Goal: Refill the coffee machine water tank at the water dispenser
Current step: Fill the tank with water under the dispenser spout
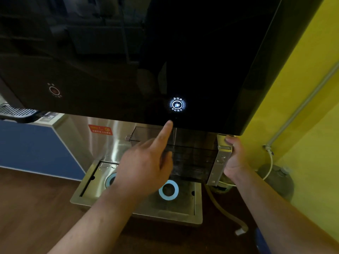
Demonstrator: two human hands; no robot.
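Note:
A clear, smoky water tank [192, 154] with a metallic side panel hangs under the black glass front of the water dispenser [183, 52]. My right hand [236, 158] grips the tank's right side and holds it above the drip tray. My left hand [146, 162] is in front of the tank with the index finger stretched up, its tip just below the lit white-blue button [177, 104]. Whether water is running into the tank cannot be told.
A steel drip tray [110, 202] with two blue-ringed drains lies below. A dim red button [54, 90] sits at the left of the panel. A yellow wall [302, 116] with a pipe stands close on the right. A hose runs over the wooden floor.

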